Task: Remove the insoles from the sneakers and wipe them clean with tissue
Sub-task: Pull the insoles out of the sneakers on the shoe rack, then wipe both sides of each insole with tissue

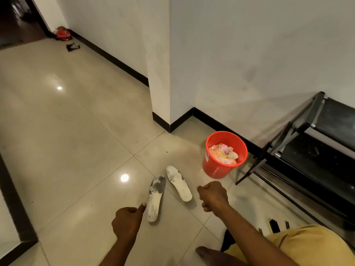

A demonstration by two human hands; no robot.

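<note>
Lying flat on the tiled floor: two insoles, side by side, close but apart, toes pointing away. Greyer insole: white, heavy grey soiling at the toe end, specks down its length. Whiter insole: mostly clean-looking, dark marks near the toe. Both are out of the sneakers, which are not in view. Judged light, thin and floppy; likely to droop if lifted by one end, so best pinched at the edge mid-length or at the heel. Left hand just beside the greyer insole's heel, fingers curled in, thumb out, nothing seen in it. Right hand a closed fist near the whiter insole's heel, nothing visible inside. Red bucket beyond, crumpled tissue in it. Black shoe rack along the wall at right
</note>
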